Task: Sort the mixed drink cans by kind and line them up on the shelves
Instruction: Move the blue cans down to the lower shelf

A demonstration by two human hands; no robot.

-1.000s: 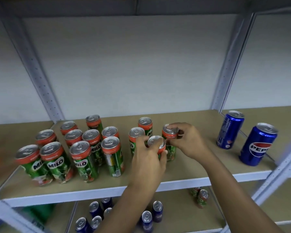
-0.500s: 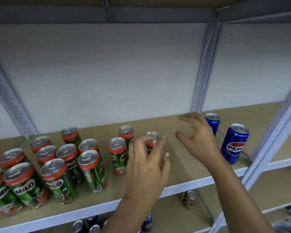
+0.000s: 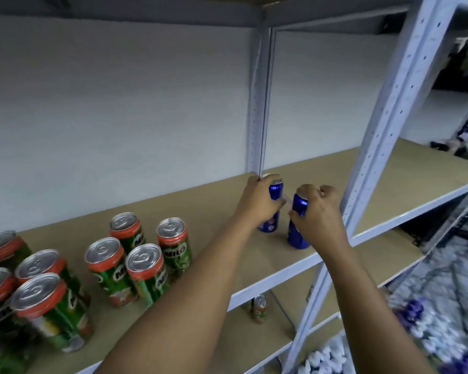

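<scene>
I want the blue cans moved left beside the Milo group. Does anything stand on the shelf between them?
Nothing visible does. The left hand and right hand each grip a blue can; bare shelf separates them from the Milo cans.

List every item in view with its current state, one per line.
Left hand: grips the rear blue can.
Right hand: grips the front blue can.
Rear blue can: upright on the shelf, held.
Front blue can: upright on the shelf, held.
Milo cans: upright, sealed, grouped at the left of the shelf.
Shelf: carries both kinds of can.
Milo can below: upright on the lower shelf.
</scene>
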